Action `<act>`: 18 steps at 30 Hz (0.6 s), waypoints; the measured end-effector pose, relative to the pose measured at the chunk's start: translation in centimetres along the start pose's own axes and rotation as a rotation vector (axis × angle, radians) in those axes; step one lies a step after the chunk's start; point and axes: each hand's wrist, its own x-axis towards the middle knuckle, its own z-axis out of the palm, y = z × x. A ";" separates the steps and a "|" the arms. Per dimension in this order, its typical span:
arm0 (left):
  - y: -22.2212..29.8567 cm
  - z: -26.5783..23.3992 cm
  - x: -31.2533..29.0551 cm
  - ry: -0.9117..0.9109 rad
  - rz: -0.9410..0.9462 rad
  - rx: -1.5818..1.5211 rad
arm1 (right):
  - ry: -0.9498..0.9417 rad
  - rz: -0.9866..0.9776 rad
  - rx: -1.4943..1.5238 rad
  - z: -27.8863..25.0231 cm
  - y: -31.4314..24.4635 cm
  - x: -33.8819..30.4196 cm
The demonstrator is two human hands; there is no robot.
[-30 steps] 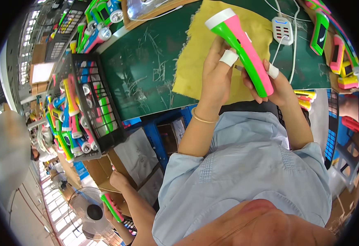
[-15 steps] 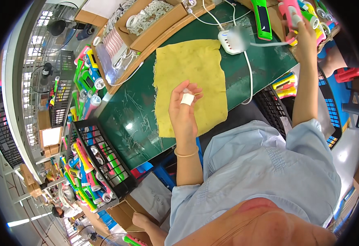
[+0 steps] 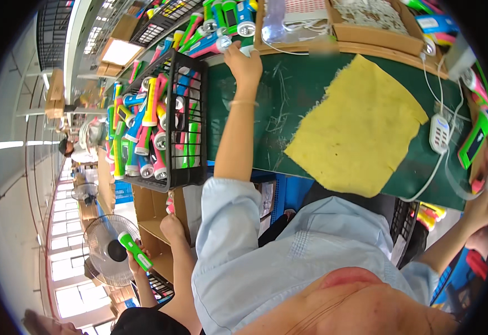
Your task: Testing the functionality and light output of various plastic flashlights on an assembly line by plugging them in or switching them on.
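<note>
At the upper left, my left hand (image 3: 245, 66) reaches over the bench, its fingers apart. Its fingertips are at the lens end of a blue-and-pink flashlight (image 3: 213, 44); a firm hold does not show. A small white piece (image 3: 248, 50) sits by the thumb. Near the dim right rim, my right hand (image 3: 480, 205) is closed round a pink flashlight (image 3: 477, 185), mostly hidden. A white cable (image 3: 450, 177) runs to that hand. A green flashlight with a dark panel (image 3: 474, 139) lies just beyond it.
A yellow cloth (image 3: 361, 128) lies on the green bench (image 3: 266, 134). Beside my left arm stands a black basket (image 3: 199, 131) of flashlights. Cardboard trays (image 3: 375, 49) line the back; a white charging hub (image 3: 438, 134) sits right. A co-worker's hand (image 3: 138, 257) holds a green flashlight (image 3: 135, 251).
The view has swung left. My left hand has gone from above the cloth to the flashlights beyond the basket. My right hand, with the pink flashlight, now sits nearer the right rim.
</note>
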 end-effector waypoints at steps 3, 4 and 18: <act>-6.0 1.3 4.4 0.039 0.061 0.472 | -0.299 0.102 0.284 4.7 -2.0 -6.4; -7.6 1.3 5.3 0.025 0.157 0.579 | -0.483 0.170 0.303 5.9 -2.4 -7.5; 9.4 -5.6 -0.4 -0.559 -0.312 -1.464 | -0.918 0.500 0.651 13.5 -4.7 -8.7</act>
